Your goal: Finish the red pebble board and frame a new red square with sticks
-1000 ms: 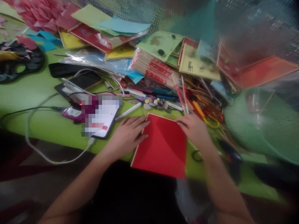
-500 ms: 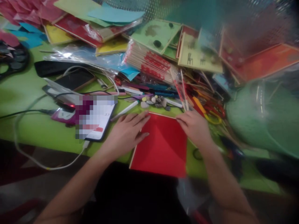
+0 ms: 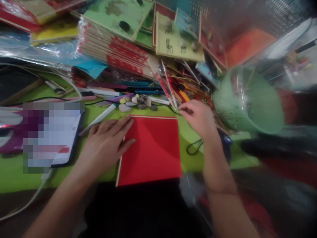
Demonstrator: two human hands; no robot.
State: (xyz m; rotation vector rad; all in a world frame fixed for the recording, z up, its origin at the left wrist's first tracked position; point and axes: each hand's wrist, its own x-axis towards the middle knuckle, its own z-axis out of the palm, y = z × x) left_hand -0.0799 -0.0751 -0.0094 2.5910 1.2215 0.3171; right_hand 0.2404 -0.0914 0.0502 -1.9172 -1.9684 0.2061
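Note:
A red square board (image 3: 152,148) lies on the green table (image 3: 15,178) right in front of me. My left hand (image 3: 105,143) rests flat on its left edge with fingers stretched out. My right hand (image 3: 198,117) has come off the board's far right corner and its fingers are pinched together at the thin sticks (image 3: 170,91) just beyond it; what they grip is too small to make out. A small heap of pebbles (image 3: 137,101) lies just past the board's far edge.
A phone (image 3: 56,138) lies left of my left hand, with cables around it. Pens and markers (image 3: 119,92), stacked painted boards (image 3: 116,49) and picture cards (image 3: 175,43) crowd the back. A green bowl (image 3: 247,102) stands at the right.
The view has swung right and down. My right hand has lifted off the board's corner and moved to the sticks beyond it. My left hand stays on the board's left edge.

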